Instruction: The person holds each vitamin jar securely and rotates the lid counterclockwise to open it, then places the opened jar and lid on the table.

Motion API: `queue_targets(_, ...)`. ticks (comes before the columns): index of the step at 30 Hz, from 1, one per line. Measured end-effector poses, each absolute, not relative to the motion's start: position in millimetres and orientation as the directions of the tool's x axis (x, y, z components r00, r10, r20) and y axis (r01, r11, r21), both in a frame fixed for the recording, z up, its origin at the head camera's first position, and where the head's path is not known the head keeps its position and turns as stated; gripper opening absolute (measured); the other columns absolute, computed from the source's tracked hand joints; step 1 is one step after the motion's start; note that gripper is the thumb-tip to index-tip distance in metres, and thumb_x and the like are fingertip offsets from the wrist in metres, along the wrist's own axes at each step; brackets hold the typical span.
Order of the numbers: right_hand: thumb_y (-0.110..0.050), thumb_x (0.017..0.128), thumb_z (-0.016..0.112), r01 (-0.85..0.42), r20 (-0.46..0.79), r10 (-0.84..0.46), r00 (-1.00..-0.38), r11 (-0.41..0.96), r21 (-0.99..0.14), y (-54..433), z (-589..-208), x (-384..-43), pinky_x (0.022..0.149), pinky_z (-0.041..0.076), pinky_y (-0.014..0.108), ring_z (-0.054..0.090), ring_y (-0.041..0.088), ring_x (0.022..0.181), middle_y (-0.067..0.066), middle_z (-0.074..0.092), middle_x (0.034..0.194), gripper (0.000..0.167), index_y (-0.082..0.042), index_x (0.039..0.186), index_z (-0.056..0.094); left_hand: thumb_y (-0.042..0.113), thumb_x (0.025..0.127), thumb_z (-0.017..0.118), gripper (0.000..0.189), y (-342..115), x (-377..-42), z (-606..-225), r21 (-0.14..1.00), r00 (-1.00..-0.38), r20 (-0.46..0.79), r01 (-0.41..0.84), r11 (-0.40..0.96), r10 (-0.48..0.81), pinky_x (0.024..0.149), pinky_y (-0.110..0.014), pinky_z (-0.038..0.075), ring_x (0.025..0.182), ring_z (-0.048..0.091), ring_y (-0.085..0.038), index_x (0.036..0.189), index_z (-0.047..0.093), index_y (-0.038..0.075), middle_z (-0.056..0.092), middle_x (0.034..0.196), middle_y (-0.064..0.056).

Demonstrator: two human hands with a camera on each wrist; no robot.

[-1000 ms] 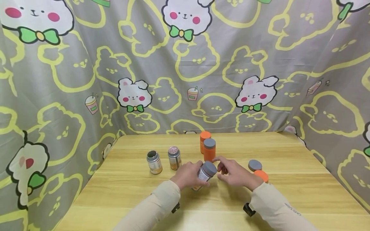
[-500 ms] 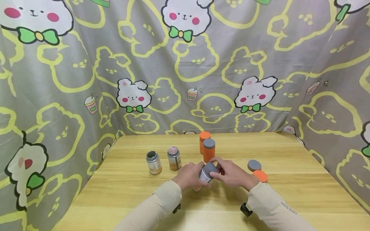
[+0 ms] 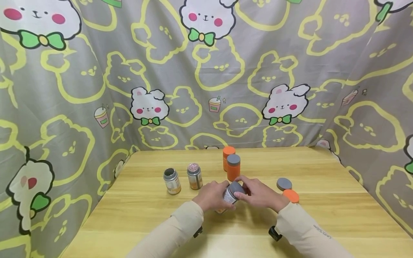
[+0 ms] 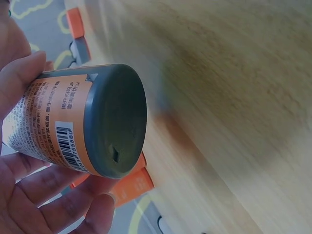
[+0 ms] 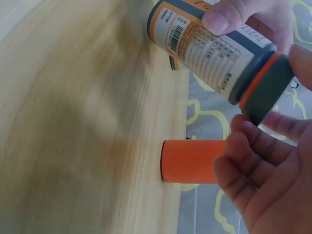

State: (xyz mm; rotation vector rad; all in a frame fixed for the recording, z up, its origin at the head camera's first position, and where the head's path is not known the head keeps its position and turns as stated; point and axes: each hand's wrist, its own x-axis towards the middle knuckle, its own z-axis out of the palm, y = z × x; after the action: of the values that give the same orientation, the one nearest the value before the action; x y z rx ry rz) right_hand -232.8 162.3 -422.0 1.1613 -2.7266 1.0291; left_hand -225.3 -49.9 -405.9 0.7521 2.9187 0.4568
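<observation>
My left hand (image 3: pixel 211 195) grips a grey bottle (image 4: pixel 53 122) with an orange and white label, curled round its body. The bottle is tilted above the table, its base turned toward the left wrist camera. At its upper end sits a grey cap (image 5: pixel 269 87) with an orange ring along the lower edge. My right hand (image 3: pixel 259 193) pinches this cap between thumb and fingers. In the right wrist view the thumb (image 5: pixel 302 66) lies on one side of the cap and the fingertips on the other. Whether the cap is loose, I cannot tell.
Left on the wooden table (image 3: pixel 142 215) stand an uncapped jar (image 3: pixel 172 183) and a jar with a patterned seal (image 3: pixel 195 177). Behind my hands are an orange bottle with a grey lid (image 3: pixel 233 169) and an orange-lidded bottle (image 3: pixel 228 153). A grey lid (image 3: pixel 284 184) and orange lid (image 3: pixel 291 195) lie right.
My right hand has moved left from beside the bottle and taken hold of its grey cap. Over the last half second both hands have hardly moved.
</observation>
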Motion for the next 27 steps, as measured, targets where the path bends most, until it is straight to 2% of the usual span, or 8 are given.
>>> queue_targets(6,-0.036,0.097,0.058,-0.646,0.234,-0.655,-0.718,0.502,-0.575,162.1,-419.5,-232.4,0.065,0.047,0.028,0.055,0.012,0.075,-0.006,0.058,0.089,0.047,-0.008,0.132,0.046,0.051,0.068,0.084,0.061,-49.7,-225.7,-405.3,0.295,-0.878,-0.018,0.452,0.842,0.478,0.06,-0.029,0.045,0.069,0.056,-0.012,0.112,0.06,0.017,0.062,0.083,0.004)
queue_targets(11,-0.04,0.098,0.056,-0.629,0.227,-0.629,-0.744,0.542,-0.558,159.6,-417.5,-232.4,0.057,0.044,0.026,0.05,0.008,0.063,-0.008,0.054,0.075,0.046,-0.007,0.129,0.047,0.052,0.068,0.084,0.061,-47.3,-225.6,-403.0,0.293,-0.874,-0.017,0.459,0.839,0.485,0.059,-0.029,0.045,0.07,0.056,-0.013,0.112,0.061,0.016,0.061,0.083,0.003)
queue_targets(13,-0.039,0.098,0.056,-0.627,0.225,-0.631,-0.743,0.537,-0.565,159.1,-416.9,-231.8,0.058,0.044,0.026,0.051,0.007,0.064,-0.008,0.055,0.075,0.045,-0.007,0.129,0.047,0.052,0.068,0.084,0.062,-46.8,-225.2,-402.7,0.294,-0.877,-0.022,0.454,0.841,0.48,0.059,-0.029,0.045,0.069,0.055,-0.013,0.112,0.06,0.016,0.061,0.083,0.002)
queue_targets(17,-0.035,0.097,0.059,-0.629,0.225,-0.647,-0.729,0.501,-0.595,158.9,-415.9,-229.9,0.068,0.049,0.033,0.057,0.012,0.08,-0.003,0.061,0.093,0.047,-0.007,0.132,0.046,0.051,0.068,0.085,0.062,-47.4,-224.8,-404.1,0.291,-0.882,-0.03,0.442,0.848,0.47,0.059,-0.03,0.045,0.07,0.055,-0.013,0.112,0.06,0.015,0.061,0.083,0.002)
queue_targets(19,-0.035,0.097,0.058,-0.633,0.231,-0.645,-0.728,0.502,-0.59,158.2,-416.0,-229.2,0.07,0.049,0.034,0.057,0.015,0.084,-0.001,0.061,0.098,0.049,-0.005,0.134,0.046,0.05,0.068,0.085,0.061,-47.1,-224.2,-404.9,0.291,-0.883,-0.034,0.44,0.849,0.469,0.06,-0.03,0.045,0.07,0.055,-0.013,0.112,0.06,0.015,0.061,0.084,0.002)
queue_targets(21,-0.037,0.098,0.057,-0.629,0.234,-0.632,-0.739,0.521,-0.577,156.8,-416.8,-229.2,0.068,0.049,0.033,0.057,0.013,0.08,-0.002,0.06,0.094,0.049,-0.004,0.133,0.046,0.05,0.068,0.085,0.061,-46.1,-223.2,-404.7,0.292,-0.881,-0.038,0.441,0.848,0.471,0.061,-0.03,0.046,0.07,0.056,-0.013,0.112,0.06,0.015,0.062,0.084,0.002)
queue_targets(25,-0.04,0.098,0.055,-0.617,0.24,-0.6,-0.763,0.568,-0.544,154.3,-418.6,-229.2,0.057,0.045,0.026,0.051,0.005,0.061,-0.008,0.054,0.073,0.045,-0.005,0.127,0.049,0.049,0.069,0.085,0.061,-44.4,-221.0,-403.2,0.295,-0.879,-0.042,0.444,0.846,0.475,0.062,-0.03,0.047,0.07,0.056,-0.013,0.113,0.06,0.015,0.062,0.085,0.002)
queue_targets(27,-0.04,0.098,0.055,-0.612,0.234,-0.598,-0.766,0.569,-0.55,154.0,-418.9,-228.7,0.056,0.044,0.026,0.05,0.004,0.06,-0.009,0.053,0.071,0.045,-0.004,0.125,0.05,0.049,0.069,0.085,0.06,-44.6,-220.5,-403.4,0.294,-0.878,-0.041,0.446,0.845,0.478,0.061,-0.029,0.047,0.07,0.056,-0.013,0.112,0.06,0.016,0.062,0.084,0.002)
